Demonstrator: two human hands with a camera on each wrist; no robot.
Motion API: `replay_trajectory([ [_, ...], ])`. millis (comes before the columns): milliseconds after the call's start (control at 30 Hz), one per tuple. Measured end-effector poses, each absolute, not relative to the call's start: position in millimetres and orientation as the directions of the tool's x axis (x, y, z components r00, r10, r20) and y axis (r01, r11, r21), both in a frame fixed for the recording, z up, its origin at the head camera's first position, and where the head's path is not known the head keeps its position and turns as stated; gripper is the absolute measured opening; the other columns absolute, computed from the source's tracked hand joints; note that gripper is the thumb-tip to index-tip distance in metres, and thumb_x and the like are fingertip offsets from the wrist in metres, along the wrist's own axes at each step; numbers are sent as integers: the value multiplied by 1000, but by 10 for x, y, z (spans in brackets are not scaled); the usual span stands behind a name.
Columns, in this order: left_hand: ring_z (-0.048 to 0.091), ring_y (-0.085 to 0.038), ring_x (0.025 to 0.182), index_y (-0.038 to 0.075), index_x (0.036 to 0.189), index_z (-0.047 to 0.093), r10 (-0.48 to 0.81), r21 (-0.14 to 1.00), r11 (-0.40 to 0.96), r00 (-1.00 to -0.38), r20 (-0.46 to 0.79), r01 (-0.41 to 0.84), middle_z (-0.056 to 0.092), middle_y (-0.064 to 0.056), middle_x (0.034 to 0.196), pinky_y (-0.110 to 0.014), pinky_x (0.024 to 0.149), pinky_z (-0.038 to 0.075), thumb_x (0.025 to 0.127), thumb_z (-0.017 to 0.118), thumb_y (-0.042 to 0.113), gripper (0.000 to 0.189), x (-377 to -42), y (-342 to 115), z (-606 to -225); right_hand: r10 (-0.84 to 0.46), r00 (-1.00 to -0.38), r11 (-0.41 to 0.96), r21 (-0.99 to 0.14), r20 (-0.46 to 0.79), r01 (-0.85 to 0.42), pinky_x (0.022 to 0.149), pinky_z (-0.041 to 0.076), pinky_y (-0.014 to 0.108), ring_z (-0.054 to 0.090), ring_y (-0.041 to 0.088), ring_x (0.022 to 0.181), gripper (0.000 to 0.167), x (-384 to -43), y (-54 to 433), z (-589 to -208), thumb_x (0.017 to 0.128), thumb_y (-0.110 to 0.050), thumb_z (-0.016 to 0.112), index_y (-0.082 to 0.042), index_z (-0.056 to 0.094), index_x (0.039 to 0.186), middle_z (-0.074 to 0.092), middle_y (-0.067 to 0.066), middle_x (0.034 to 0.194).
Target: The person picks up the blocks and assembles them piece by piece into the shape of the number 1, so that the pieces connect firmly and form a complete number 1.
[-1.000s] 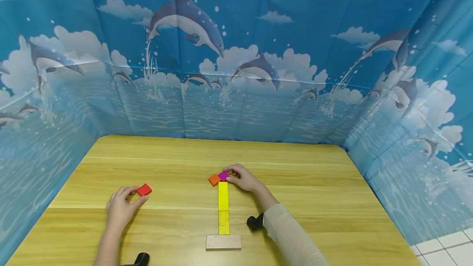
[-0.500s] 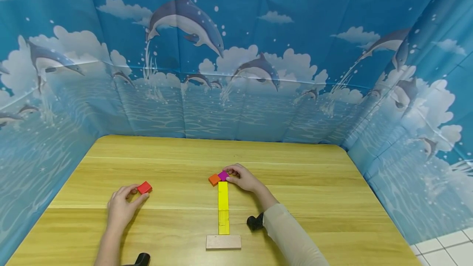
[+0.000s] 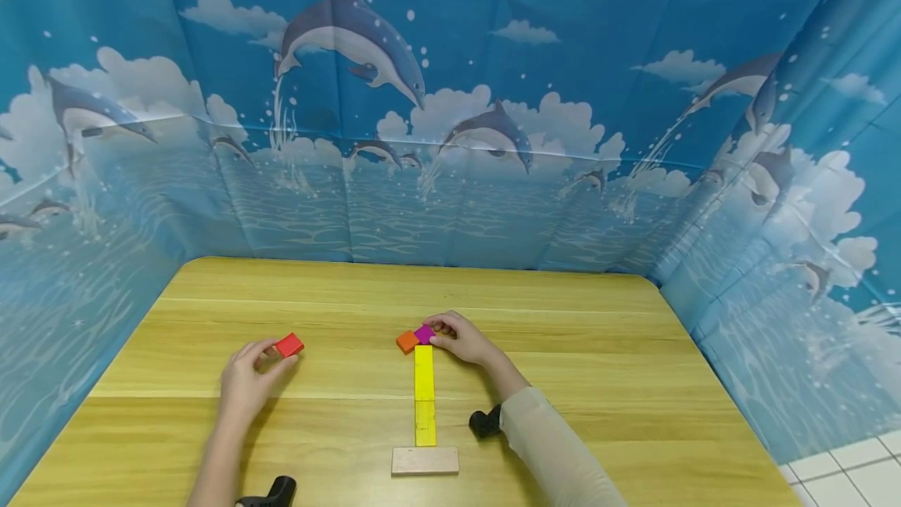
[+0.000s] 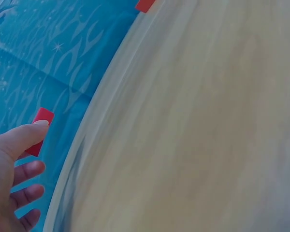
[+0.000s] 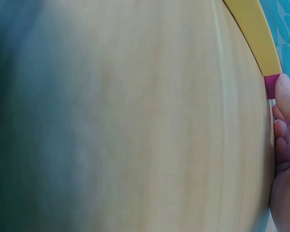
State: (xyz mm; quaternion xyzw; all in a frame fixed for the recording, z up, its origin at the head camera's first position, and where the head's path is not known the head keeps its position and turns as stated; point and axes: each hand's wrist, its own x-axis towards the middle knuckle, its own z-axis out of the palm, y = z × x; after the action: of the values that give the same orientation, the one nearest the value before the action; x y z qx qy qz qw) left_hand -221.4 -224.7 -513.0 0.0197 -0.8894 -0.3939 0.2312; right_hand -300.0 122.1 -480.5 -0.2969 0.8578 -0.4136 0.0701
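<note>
My left hand [image 3: 246,382] pinches a red block [image 3: 288,345] between thumb and finger, over the left part of the table. The left wrist view shows that red block [image 4: 41,130] under the thumb. My right hand [image 3: 461,337] grips a purple block [image 3: 424,334], which sits tilted at the far end of a line of two yellow blocks [image 3: 425,374]. Touching the purple block's left side is an orange block [image 3: 407,342], also tilted. In the right wrist view the thumb presses on the purple block [image 5: 271,86]; the fingers behind are partly hidden.
A pale wooden block [image 3: 425,461] lies crosswise at the near end of the yellow line. Black wrist devices show beside the left [image 3: 274,494] and right [image 3: 486,422] forearms. A dolphin-print curtain [image 3: 450,202] hangs behind the wooden table [image 3: 563,350].
My left hand, with the red block, has moved right and farther from me toward the middle. The right hand stays on the purple block; the other blocks have not moved.
</note>
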Motion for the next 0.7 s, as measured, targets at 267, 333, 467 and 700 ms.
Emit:
replay_trajectory([
  [267, 48, -22, 75, 1, 104, 65, -157, 686, 697, -890, 428, 206, 61, -8, 85, -34, 67, 34, 71, 78, 17, 39, -2290, -2103, -5139, -568, -815, 481, -756, 117, -444, 81, 40, 43, 48, 32, 90, 30, -2984, 1214, -4775, 90, -2, 54, 8, 52, 118, 51, 25, 103],
  [333, 48, -22, 75, 1, 104, 65, -140, 686, 695, -895, 424, 216, 61, -8, 85, -34, 67, 35, 71, 78, 18, 39, -2307, -2061, -5141, -568, -815, 482, -755, 117, -445, 81, 39, 43, 48, 33, 91, 30, -2977, 1212, -4765, 90, -2, 54, 8, 52, 119, 51, 25, 104],
  [467, 50, -22, 77, 2, 105, 65, -124, 685, 699, -907, 402, 208, 62, -7, 87, -33, 67, 37, 72, 78, 21, 40, -2339, -1975, -5147, -566, -816, 482, -756, 118, -443, 81, 39, 42, 48, 34, 91, 31, -2962, 1211, -4749, 90, -3, 54, 8, 52, 119, 51, 25, 104],
  [700, 51, -21, 78, 3, 107, 64, -87, 693, 692, -930, 358, 202, 62, -6, 88, -35, 69, 38, 73, 77, 23, 41, -2389, -1822, -5133, -571, -812, 471, -763, 119, -443, 80, 39, 43, 47, 34, 91, 31, -2973, 1214, -4753, 90, -2, 54, 9, 52, 119, 50, 26, 102],
])
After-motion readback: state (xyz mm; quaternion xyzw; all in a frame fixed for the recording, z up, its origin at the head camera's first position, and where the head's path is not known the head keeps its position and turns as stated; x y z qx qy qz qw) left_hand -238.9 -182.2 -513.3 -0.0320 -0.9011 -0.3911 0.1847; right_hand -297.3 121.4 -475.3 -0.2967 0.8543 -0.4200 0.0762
